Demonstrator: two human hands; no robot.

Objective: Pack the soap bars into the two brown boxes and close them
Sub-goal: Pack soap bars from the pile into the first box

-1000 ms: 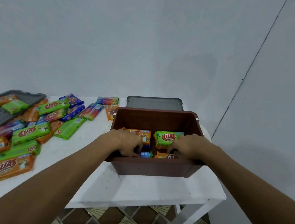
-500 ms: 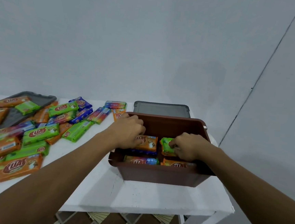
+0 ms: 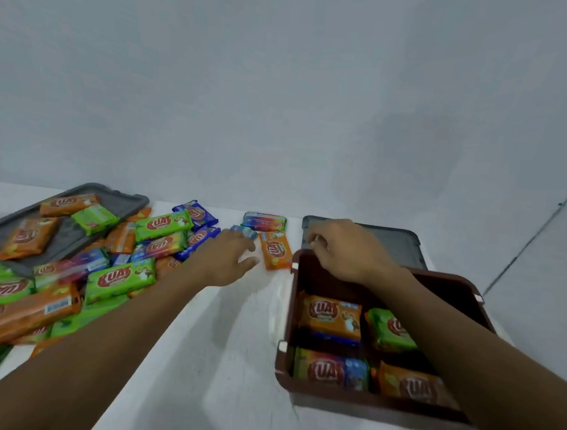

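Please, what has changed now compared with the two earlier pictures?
The left grip came out of the brown box and moved left, toward the loose soap bars on the table, fingers stretched, holding nothing. The right grip rose to the box's far rim, near the grey lid. The four bars in the box still lie there.
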